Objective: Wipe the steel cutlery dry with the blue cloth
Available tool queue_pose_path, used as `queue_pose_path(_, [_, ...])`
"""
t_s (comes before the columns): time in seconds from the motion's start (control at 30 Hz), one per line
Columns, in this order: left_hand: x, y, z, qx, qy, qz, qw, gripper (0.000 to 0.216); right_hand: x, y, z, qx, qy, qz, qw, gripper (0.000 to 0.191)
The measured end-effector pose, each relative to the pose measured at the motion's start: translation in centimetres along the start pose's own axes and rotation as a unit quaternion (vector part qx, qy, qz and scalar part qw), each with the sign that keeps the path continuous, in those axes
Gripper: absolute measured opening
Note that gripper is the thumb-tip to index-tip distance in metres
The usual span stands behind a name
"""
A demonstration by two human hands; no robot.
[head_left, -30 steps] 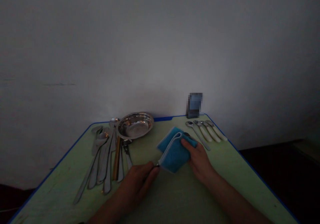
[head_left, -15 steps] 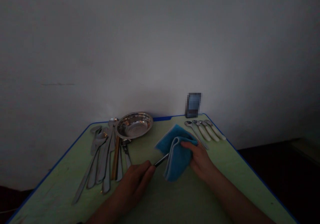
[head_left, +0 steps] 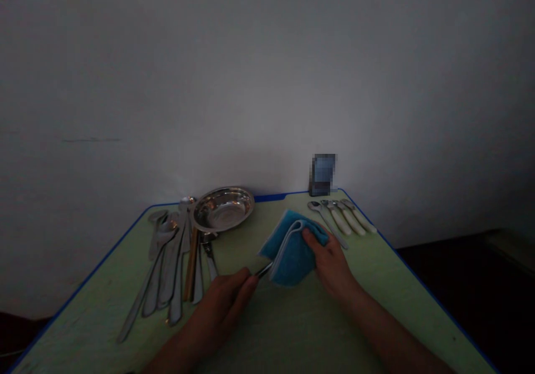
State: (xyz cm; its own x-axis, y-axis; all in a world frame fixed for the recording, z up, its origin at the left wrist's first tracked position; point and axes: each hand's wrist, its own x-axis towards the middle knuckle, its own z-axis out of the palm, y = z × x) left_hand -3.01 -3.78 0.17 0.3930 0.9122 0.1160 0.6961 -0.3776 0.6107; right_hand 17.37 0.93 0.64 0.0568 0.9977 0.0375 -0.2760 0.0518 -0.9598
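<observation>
Closed round the near end of a thin metal utensil (head_left: pixel 263 270) is my left hand (head_left: pixel 229 299), over the front middle of the table. The utensil's far end disappears into the fold of a blue cloth (head_left: pixel 295 254), so its kind is hidden. My right hand (head_left: pixel 332 257) pinches that folded cloth from the right, thumb on top. Left of my left hand lies a spread of metal spoons (head_left: pixel 156 273) and other cutlery. Beyond my right hand, a metal spoon (head_left: pixel 328 223) lies beside several white-handled utensils (head_left: pixel 355 218).
A shiny steel bowl (head_left: pixel 223 209) stands at the back, its near-left rim close to the cutlery and brown chopsticks (head_left: pixel 191 268). A pixelated upright device (head_left: pixel 322 174) stands by the wall (head_left: pixel 267 73). Blue edging rims the green table (head_left: pixel 397 318).
The blue cloth has slid slightly left and up along the utensil, its lower corner now higher. My right hand has moved with it. My left hand stays nearly in place.
</observation>
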Motion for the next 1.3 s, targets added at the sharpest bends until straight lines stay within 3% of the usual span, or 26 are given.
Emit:
queue_pose_path(0.17, [-0.1,-0.2,0.2,-0.005,0.0,-0.001,1.0,0.032,0.2,-1.0,-0.5,-0.161,0.014,-0.098,0.982,0.022])
queue_pose_path(0.37, [0.1,-0.1,-0.1,-0.008,0.001,-0.009,1.0,0.034,0.2,-1.5,-0.8,-0.208,-0.001,-0.101,0.973,0.023])
queue_pose_path(0.6, [-0.1,0.9,-0.7,-0.012,-0.038,-0.025,0.999,0.033,-0.5,0.5,0.1,-0.101,0.122,0.021,0.987,0.034])
queue_pose_path(0.77, [0.1,0.7,-0.4,0.004,-0.078,-0.027,0.997,0.034,-0.8,1.8,0.7,-0.004,0.099,0.099,0.99,0.031])
queue_pose_path(0.93, [-0.1,0.5,0.1,0.038,-0.069,0.006,0.997,0.028,-0.7,1.4,1.0,0.08,0.071,0.11,0.988,0.031])
queue_pose_path(1.3, [-0.9,1.0,-0.5,0.033,-0.075,0.063,0.995,0.026,0.3,0.1,0.3,0.157,0.127,0.124,0.972,0.033])
